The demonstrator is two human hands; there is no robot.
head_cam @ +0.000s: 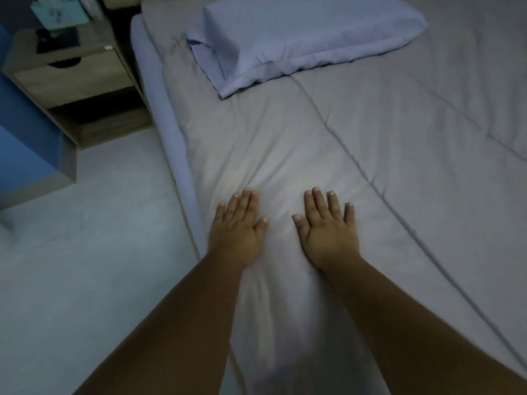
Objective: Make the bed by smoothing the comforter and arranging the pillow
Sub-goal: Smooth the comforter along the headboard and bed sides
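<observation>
A grey quilted comforter (356, 143) covers the bed, with soft creases near its left edge. A pale blue pillow (299, 32) lies across the top of the bed, its open flap end toward the left. My left hand (238, 229) rests palm down on the comforter close to the bed's left edge, fingers spread and flat. My right hand (328, 226) lies flat beside it, a hand's width to the right, fingers also spread. Neither hand holds any fabric. A raised fold of comforter runs between my forearms toward me.
A blue fitted sheet (168, 115) shows along the mattress's left side. A wooden nightstand (74, 81) with a drawer stands at the upper left, items on top. A blue panel (25, 143) is at far left. Pale floor (94, 238) lies left of the bed.
</observation>
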